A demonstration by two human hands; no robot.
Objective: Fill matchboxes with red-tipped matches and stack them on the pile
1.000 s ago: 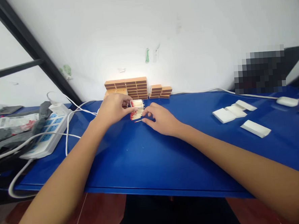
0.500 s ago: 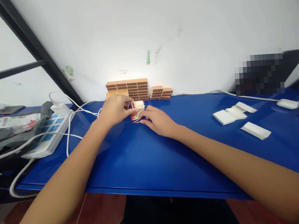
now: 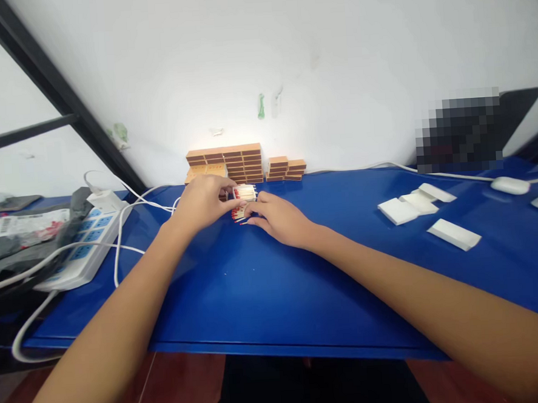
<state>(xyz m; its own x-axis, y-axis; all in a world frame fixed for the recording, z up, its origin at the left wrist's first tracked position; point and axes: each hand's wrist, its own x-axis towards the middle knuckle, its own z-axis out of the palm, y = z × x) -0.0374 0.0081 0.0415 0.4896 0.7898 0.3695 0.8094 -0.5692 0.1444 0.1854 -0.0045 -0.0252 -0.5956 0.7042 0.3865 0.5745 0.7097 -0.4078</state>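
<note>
Since a second ago, the right hand (image 3: 277, 218) is slid closer to the left hand (image 3: 201, 201), and the loose matches (image 3: 241, 214) are bunched up on the table (image 3: 256, 287) at twelve o'clock, just before the stacked matchboxes (image 3: 230, 160). The open box of matches (image 3: 245, 192) is pinched by the left fingertips; the right fingers are pressed flat on the loose sticks. Matches are likely light, thin and snappy, best pinched softly at mid-stick.

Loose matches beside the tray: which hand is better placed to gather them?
Right, probably. The right hand rests its fingertips on the loose matches, while the left hand is busy holding the match tray at its end.
</note>
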